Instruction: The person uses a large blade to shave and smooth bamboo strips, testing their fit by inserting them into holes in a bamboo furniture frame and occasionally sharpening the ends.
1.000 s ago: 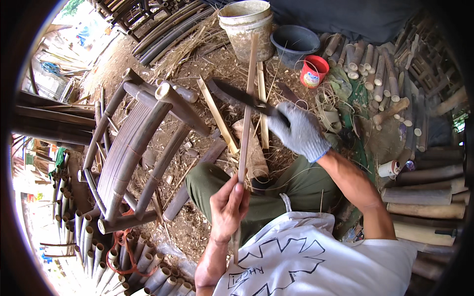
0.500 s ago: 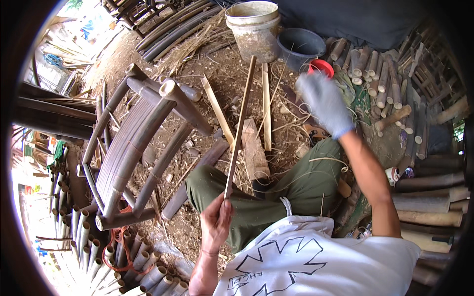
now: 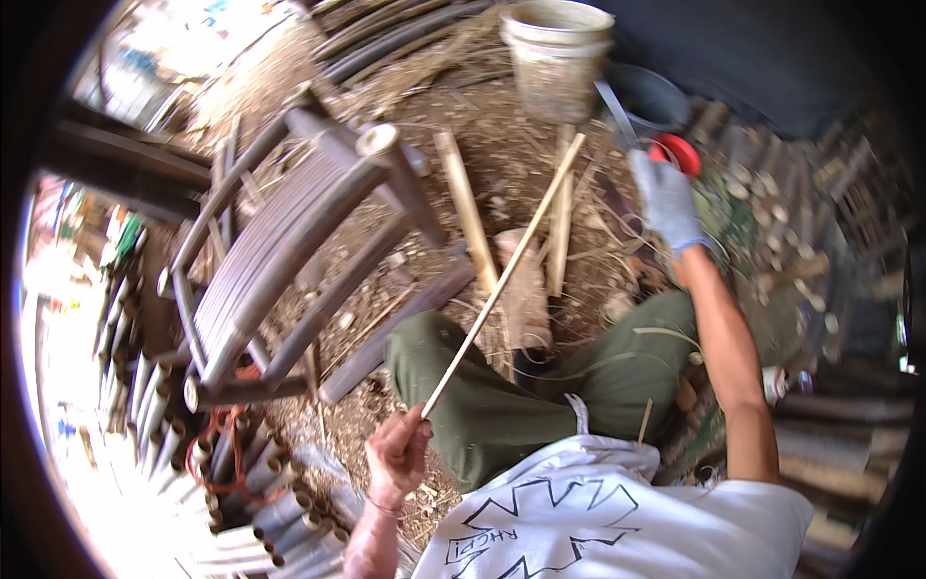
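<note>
- Up goes the right hand (image 3: 666,198) in its grey glove: a second ago it was low, with the blade across the thin bamboo strip (image 3: 502,280), and now it is far out at arm's length, near the red cup (image 3: 678,151).
- Its fingers are curled shut round the handle of a long knife (image 3: 610,108), and the blade points up toward the dark bucket (image 3: 648,94).
- Down by the knee, the left hand (image 3: 397,452) has not let go. It is bare, and its fingers pinch the low end of the strip tight.
- From there the strip slants up and away over the wood block (image 3: 526,299), and its far tip ends near the pale bucket (image 3: 557,53).
- Blade and strip are now well apart, so it looks as if the cutting has stopped for the moment.
- To the left stands a bamboo chair (image 3: 280,251), on ground full of chips and cut sticks.
</note>
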`<state>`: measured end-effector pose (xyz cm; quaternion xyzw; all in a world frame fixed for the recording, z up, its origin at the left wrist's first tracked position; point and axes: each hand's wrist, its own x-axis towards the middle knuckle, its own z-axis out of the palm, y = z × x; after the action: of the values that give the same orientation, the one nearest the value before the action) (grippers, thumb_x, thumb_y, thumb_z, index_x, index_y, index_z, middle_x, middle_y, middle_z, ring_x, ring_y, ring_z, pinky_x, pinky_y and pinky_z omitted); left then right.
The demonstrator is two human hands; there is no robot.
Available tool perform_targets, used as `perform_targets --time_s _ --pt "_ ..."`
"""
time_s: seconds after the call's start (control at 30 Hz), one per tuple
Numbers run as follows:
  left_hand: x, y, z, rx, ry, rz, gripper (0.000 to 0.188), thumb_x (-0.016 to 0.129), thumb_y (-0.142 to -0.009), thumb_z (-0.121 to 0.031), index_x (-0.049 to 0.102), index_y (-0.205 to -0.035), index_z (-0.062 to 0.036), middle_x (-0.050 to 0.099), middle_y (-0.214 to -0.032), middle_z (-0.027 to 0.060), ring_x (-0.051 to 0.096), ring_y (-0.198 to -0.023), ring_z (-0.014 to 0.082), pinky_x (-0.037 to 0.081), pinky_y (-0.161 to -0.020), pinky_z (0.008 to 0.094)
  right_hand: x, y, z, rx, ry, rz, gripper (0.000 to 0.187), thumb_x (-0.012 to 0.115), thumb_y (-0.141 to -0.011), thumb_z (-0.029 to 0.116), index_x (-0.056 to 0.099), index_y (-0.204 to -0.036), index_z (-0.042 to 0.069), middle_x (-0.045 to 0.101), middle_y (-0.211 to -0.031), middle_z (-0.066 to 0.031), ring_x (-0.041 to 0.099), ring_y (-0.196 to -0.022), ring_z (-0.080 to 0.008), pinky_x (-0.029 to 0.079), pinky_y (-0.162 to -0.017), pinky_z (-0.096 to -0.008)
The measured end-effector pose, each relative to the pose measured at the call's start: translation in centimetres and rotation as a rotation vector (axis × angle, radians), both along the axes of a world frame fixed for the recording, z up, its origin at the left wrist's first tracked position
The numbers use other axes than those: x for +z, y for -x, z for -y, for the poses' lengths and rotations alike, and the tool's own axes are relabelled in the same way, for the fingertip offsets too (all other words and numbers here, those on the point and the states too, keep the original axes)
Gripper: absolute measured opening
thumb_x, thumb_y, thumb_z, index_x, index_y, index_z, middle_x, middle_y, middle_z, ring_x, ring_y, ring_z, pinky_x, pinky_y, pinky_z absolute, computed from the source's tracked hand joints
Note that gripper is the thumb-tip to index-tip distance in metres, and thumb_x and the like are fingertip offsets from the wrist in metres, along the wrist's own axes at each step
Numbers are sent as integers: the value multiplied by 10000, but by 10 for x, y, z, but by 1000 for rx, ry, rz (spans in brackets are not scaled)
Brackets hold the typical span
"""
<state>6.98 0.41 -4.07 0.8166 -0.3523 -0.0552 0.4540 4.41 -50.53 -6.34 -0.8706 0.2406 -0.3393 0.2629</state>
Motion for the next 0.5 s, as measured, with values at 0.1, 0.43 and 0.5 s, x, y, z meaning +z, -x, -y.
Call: perform_targets --time_s 0.1,0.43,0.5 --pt "-2 -57 -60 176 5 -19 288 569 -936 41 698 -1178 -48 690 -792 58 644 -666 164 517 -551 290 -41 -22 8 -19 -310 -311 574 560 -954 564 608 -733 37 546 -576 -89 604 -551 -268 441 -527 -404" --pt "85 -306 -79 674 -350 569 401 615 -970 -418 627 -830 -43 610 -716 177 579 -627 298 460 -631 427 -267 -115 -119 -186 -351 -857 346 551 -863 160 462 -1179 49 622 -1123 -329 616 -1034 -515 495 -870 -569" --pt "77 -347 -69 638 -340 471 372 582 -984 -439 736 -1102 -122 720 -894 155 676 -768 276 523 -735 363 -276 -123 -140 -228 -309 -918 349 576 -840 148 470 -1156 46 616 -1089 -315 620 -1027 -490 492 -865 -564"
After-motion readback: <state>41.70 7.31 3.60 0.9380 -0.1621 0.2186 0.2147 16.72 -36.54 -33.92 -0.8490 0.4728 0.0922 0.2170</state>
